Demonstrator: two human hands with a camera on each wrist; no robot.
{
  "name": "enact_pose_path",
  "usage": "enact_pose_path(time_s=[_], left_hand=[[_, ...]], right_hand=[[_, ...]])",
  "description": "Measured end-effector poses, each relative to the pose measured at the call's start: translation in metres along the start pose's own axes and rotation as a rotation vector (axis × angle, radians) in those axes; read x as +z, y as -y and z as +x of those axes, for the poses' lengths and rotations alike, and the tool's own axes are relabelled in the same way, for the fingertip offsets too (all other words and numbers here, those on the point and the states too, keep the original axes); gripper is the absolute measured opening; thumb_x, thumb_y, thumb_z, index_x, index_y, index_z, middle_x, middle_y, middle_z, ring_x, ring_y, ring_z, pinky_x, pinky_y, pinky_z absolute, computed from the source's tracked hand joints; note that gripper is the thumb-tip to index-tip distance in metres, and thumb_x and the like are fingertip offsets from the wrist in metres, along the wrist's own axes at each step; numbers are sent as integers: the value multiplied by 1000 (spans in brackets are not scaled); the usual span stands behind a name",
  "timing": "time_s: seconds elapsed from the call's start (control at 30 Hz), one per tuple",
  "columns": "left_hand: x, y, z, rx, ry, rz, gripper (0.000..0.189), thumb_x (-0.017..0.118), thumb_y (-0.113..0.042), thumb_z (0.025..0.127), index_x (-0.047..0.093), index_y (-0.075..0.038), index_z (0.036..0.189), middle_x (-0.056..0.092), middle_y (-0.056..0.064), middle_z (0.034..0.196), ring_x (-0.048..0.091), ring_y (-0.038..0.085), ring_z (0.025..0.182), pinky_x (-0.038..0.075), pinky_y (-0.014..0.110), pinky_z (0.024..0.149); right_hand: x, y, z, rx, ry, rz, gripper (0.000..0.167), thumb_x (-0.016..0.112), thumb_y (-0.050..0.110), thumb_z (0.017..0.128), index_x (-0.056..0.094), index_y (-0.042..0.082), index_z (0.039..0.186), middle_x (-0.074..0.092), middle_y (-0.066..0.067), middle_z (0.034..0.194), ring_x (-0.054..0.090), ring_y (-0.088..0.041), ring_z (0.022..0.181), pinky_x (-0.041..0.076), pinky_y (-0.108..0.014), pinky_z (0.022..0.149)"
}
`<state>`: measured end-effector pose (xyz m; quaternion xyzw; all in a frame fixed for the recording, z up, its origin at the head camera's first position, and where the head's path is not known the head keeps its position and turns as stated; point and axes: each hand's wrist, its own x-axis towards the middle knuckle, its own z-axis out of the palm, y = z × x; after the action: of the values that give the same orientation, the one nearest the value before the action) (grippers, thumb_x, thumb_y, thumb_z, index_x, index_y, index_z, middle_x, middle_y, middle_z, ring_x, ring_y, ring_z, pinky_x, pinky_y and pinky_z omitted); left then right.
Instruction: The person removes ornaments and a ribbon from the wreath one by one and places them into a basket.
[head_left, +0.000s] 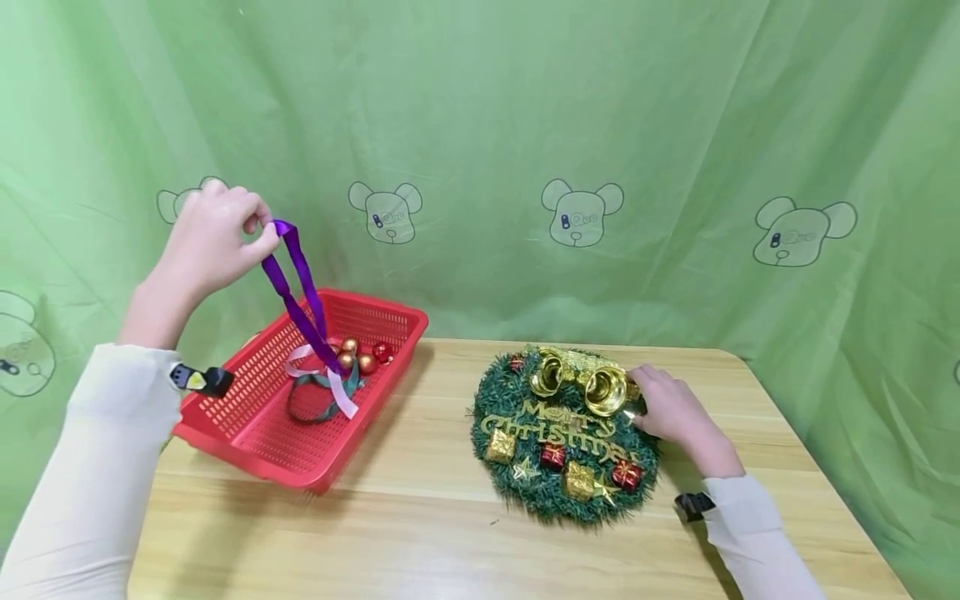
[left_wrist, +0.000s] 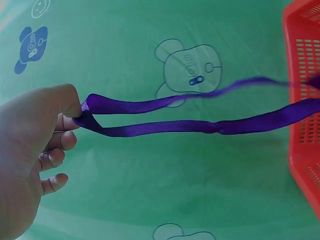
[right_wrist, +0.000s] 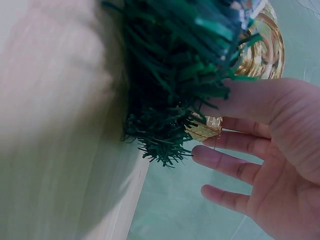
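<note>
My left hand [head_left: 217,237] pinches a purple ribbon [head_left: 297,271] between thumb and index finger, high over the red basket. The ribbon hangs doubled, its lower part down in the basket; in the left wrist view the ribbon [left_wrist: 165,127] makes a long loop. A Christmas wreath [head_left: 495,483] of green tinsel lies on the table, bearing gold bells [head_left: 606,390], small gift boxes and gold "Merry Christmas" lettering. At its right edge my right hand [head_left: 671,406] touches the tinsel [right_wrist: 170,100] with fairly straight fingers. Tinsel partly hides the thumb in the right wrist view.
The red plastic basket [head_left: 375,442] stands at the table's left, holding gold and red balls [head_left: 367,363], a pink ribbon [head_left: 343,398] and a dark green ribbon [head_left: 303,412]. A green curtain [head_left: 480,108] hangs behind the wooden table [head_left: 420,533].
</note>
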<state>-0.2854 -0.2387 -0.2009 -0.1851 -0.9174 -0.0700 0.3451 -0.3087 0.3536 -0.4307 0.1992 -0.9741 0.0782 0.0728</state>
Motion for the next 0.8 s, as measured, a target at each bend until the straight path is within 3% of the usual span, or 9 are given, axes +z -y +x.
enact_pose_path(time_s=[0.8], left_hand=[[59, -4, -24, 7, 153, -5, 10, 65, -15, 88, 64, -5, 84, 56, 7, 74, 41, 26, 76, 32, 40, 73]], right_hand=[[0, -4, -2, 0, -21, 10, 72, 85, 8, 74, 53, -12, 135, 57, -33, 133, 57, -53, 118, 44, -67, 99]])
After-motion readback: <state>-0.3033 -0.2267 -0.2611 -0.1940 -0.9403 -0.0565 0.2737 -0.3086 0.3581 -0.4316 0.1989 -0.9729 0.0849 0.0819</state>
